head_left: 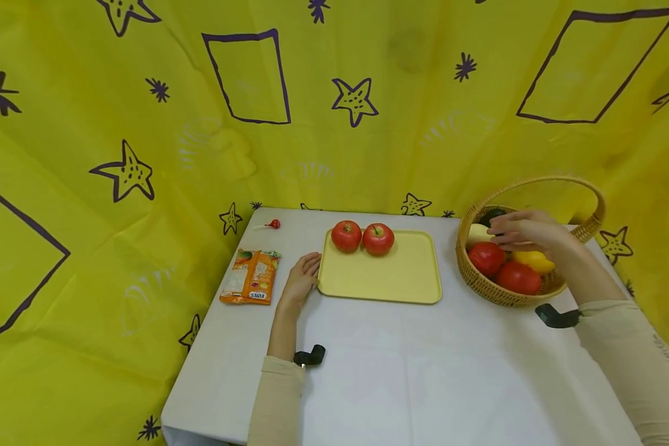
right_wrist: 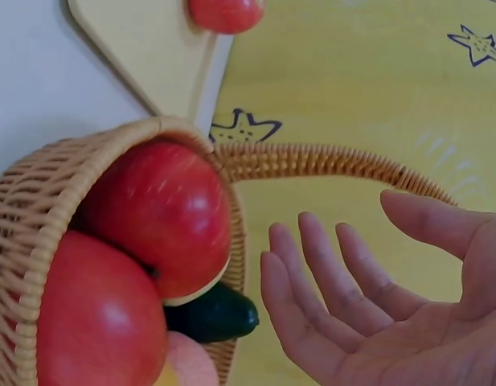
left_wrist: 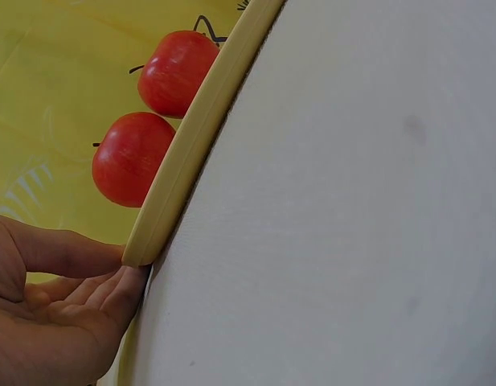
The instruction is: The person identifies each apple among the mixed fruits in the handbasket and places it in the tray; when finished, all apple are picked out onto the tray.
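My left hand (head_left: pixel 300 280) pinches the left edge of a yellow tray (head_left: pixel 381 282); the left wrist view shows its thumb over the rim and fingers against the underside. Two red apples (head_left: pixel 346 236) sit side by side near the tray's back edge. Over a wicker basket (head_left: pixel 479 286) hovers my right hand (head_left: pixel 535 230), fingers loosely bent and holding nothing. Inside the basket lie red round fruits (head_left: pixel 518 278), a yellow fruit (head_left: pixel 537 262), a pale one (head_left: pixel 479 235) and a dark green piece (right_wrist: pixel 219 314), the nearest to the fingertips in the right wrist view.
An orange snack packet (head_left: pixel 251 277) lies left of my left hand, with a red lollipop (head_left: pixel 274 224) behind it. The basket's tall handle (head_left: pixel 557 179) arches behind my right hand. A yellow patterned curtain (head_left: pixel 312 155) borders the white table (head_left: pixel 368 371).
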`<state>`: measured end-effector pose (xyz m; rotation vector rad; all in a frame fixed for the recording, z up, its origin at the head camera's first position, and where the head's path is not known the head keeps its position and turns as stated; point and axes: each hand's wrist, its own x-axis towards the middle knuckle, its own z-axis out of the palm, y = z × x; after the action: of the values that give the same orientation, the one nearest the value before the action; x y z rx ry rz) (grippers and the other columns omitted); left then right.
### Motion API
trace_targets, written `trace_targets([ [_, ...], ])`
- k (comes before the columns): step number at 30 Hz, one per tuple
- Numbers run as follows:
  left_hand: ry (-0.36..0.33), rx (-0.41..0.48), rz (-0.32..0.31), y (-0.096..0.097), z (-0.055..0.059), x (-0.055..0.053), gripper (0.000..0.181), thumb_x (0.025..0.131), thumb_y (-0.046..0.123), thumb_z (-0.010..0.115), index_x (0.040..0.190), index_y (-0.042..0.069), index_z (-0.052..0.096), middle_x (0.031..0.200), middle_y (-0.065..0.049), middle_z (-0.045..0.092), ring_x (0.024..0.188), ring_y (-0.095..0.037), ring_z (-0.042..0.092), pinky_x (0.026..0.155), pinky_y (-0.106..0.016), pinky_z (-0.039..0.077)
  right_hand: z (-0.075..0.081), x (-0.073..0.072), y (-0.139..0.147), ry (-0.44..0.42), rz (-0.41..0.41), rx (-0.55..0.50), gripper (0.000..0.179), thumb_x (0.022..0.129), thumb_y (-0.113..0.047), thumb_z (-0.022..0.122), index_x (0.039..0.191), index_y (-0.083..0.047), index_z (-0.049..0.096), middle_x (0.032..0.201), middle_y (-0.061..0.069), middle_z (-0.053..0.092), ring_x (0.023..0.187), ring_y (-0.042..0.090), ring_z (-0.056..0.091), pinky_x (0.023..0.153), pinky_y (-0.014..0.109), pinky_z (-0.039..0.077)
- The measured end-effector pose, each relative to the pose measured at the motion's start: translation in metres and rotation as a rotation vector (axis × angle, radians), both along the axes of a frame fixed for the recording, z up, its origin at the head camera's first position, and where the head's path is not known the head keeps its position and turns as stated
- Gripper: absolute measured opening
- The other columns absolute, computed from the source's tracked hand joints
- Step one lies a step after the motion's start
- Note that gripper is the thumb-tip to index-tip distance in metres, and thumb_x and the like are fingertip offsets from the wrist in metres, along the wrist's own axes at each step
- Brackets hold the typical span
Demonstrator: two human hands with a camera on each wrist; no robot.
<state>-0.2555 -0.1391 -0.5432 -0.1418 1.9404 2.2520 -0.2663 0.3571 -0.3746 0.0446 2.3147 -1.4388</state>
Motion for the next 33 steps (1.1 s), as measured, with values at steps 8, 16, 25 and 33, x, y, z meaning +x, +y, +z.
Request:
trace_targets([
  [8,0.013,-0.001,-0.002,-0.001,-0.002,-0.002,0.082,0.079,-0.032,0.040,0.155,-0.002,0.040,0.160,-0.022,0.041,0.152,-0.031,0.038,0.124,-0.037,0.035,-0.017,-0.007,0.021,-0.001,0.039,0.006,0.064,0.108,-0.018,0.053,0.159,0.010,0.027,0.106,-0.022,0.067,0.096,0.002,0.071,0.093,0.030,0.062],
  [16,-0.003,-0.007,-0.011,-0.002,-0.003,-0.001,0.082,0.079,-0.031,0.040,0.155,0.000,0.041,0.161,-0.020,0.042,0.152,-0.030,0.038,0.123,-0.036,0.036,-0.033,-0.018,0.045,-0.022,0.188,-0.022,0.061,0.104,-0.012,0.060,0.158,-0.007,0.033,0.127,-0.019,0.066,0.111,0.012,0.071,0.099,0.045,0.060],
  [25,0.011,-0.024,-0.019,-0.004,-0.002,-0.001,0.080,0.081,-0.030,0.040,0.155,0.000,0.041,0.161,-0.020,0.042,0.151,-0.030,0.038,0.123,-0.037,0.036,-0.036,-0.038,0.063,-0.087,0.422,-0.037,0.061,0.102,-0.006,0.060,0.159,-0.005,0.039,0.146,-0.016,0.058,0.126,-0.003,0.055,0.105,0.042,0.057],
  [33,-0.013,-0.012,-0.001,-0.002,-0.001,0.000,0.081,0.080,-0.030,0.041,0.155,0.002,0.042,0.160,-0.019,0.043,0.151,-0.028,0.040,0.123,-0.035,0.037,-0.051,-0.052,0.061,-0.163,0.543,-0.104,0.065,0.103,-0.002,0.057,0.162,-0.002,0.030,0.155,-0.011,0.052,0.133,-0.001,0.050,0.107,0.036,0.054],
])
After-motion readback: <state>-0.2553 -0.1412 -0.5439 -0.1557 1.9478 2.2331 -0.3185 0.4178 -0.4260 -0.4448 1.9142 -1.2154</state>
